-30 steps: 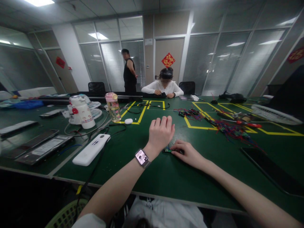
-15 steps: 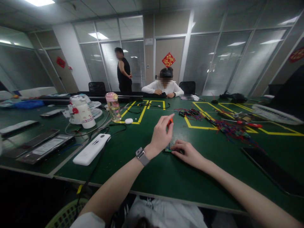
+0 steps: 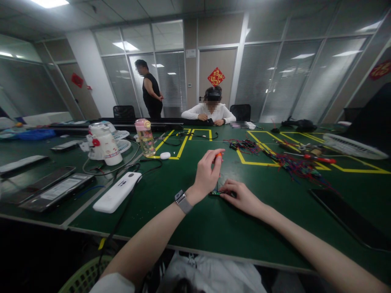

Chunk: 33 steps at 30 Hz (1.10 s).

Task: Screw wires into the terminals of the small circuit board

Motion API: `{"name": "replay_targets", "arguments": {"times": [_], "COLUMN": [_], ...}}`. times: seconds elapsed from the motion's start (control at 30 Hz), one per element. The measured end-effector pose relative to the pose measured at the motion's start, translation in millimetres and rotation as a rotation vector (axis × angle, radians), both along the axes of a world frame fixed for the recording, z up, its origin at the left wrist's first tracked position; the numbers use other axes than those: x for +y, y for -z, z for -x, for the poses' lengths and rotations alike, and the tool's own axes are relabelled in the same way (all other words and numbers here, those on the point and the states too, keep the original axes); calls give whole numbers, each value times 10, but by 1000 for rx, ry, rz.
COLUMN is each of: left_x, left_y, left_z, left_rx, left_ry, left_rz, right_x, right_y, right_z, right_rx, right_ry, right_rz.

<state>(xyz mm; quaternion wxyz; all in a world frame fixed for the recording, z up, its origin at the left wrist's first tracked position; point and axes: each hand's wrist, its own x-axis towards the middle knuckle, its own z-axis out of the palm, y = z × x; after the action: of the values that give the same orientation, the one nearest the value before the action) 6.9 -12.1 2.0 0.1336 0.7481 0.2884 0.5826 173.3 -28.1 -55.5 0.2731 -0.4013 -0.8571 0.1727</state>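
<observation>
My left hand [image 3: 205, 173] is closed around a small screwdriver [image 3: 219, 155] with an orange-red handle. Its thin dark shaft points down at a small green circuit board [image 3: 215, 193] on the green table [image 3: 195, 232]. My fingers cover much of the handle, and the exact spot where the tip meets the board is too small to make out. Low on the table, my right hand [image 3: 241, 196] pinches the board's right edge between thumb and fingers, which hide that end.
Left of my arms lie a white power bank [image 3: 117, 192], a white earbud case [image 3: 165, 155], a pink-lidded bottle [image 3: 145, 137] and a white jug [image 3: 107, 144]. To the right are tangled wires [image 3: 295, 165], a red screwdriver [image 3: 319, 158] and a black flat panel [image 3: 348, 217]. A person [image 3: 210, 110] sits opposite.
The fingers of my left hand have shifted slightly around the orange-red handle. My right hand stays put on the board. The person standing at the back has moved left.
</observation>
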Motion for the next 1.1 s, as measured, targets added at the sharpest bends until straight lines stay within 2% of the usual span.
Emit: {"name": "replay_targets", "arguments": {"times": [0.27,0.37,0.53,0.6,0.73,0.8,1.1], "left_x": [-1,2,22,21,1,-8,-19], "left_y": [-6,5,44,44,16,7,52], "left_z": [14,26,-1,-15,-19,-12,-2], "left_rx": [7,18,-17,-17,10,13,42], "left_ry": [-159,-115,68,53,-104,-140,25], "left_rz": [-53,-38,16,18,-46,-58,23], "right_x": [0,-1,1,4,4,4,27], "right_y": [-2,-1,6,11,22,28,60], "right_z": [5,7,8,6,1,4,55], "right_rx": [-11,-9,-1,-3,-4,0,50], "right_ry": [1,0,4,6,11,17,69], "right_rz": [6,2,4,1,0,-4,17]}}
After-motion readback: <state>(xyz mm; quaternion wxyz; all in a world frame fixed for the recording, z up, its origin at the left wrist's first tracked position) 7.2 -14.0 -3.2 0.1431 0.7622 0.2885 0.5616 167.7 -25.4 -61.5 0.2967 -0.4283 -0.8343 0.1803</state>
